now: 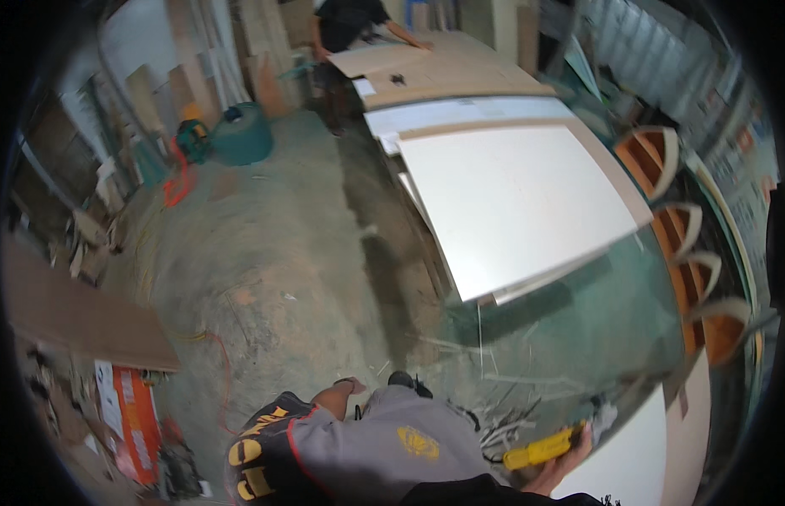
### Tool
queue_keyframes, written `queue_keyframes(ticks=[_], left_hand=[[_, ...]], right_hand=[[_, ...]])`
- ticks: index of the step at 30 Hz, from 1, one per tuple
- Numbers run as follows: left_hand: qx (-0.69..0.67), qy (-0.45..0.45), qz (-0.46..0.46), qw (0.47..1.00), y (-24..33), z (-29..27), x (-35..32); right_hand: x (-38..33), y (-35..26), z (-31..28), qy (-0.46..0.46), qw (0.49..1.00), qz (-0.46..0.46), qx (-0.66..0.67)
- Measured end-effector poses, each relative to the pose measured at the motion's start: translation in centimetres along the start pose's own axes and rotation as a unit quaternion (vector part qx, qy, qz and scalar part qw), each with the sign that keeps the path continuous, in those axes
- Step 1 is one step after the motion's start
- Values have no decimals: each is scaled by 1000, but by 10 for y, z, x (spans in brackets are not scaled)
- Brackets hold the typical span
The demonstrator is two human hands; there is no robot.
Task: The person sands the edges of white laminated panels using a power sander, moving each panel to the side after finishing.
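Observation:
My right hand [569, 462] is wrapped around a yellow handheld tool [540, 450] with a greyish end; its exact kind is hard to make out. Below it is a white panel [624, 464] with a tan board edge along its right side. My left hand [349, 385] hangs low in front of me, over the floor, near my dark shoe. Its fingers are too small and blurred to read, and nothing can be made out in it. Thin pale offcut strips [510, 430] lie on the floor left of the yellow tool.
Ahead, a large white sheet [510, 198] lies on stacked boards. At the far end, a person [346, 25] leans over a tan board [468, 63]. Orange-brown curved frames [688, 232] line the right. A green round container [241, 135] and orange cable [180, 181] stand far left.

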State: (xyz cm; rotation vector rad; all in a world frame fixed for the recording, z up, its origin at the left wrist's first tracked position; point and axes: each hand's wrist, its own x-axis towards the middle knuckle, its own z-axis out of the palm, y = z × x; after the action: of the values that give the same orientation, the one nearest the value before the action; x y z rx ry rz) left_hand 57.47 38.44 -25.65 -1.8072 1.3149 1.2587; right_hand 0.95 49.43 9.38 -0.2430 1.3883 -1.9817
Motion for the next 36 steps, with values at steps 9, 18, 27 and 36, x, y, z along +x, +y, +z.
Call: queue_keyframes(ticks=[9,18,27,36], left_hand=[[68,114,257,957,-4,-223,1],[-35,-216,485,847,302,-331,-236],[173,-465,611,616,348,-232,-345],[295,-375,605,637,334,-141,-311]], right_hand=[[-30,-28,214,128,991,-39,20],[-126,-47,289,293,949,-101,64],[-133,1,294,423,879,-183,124],[-151,106,203,561,799,-202,85]])
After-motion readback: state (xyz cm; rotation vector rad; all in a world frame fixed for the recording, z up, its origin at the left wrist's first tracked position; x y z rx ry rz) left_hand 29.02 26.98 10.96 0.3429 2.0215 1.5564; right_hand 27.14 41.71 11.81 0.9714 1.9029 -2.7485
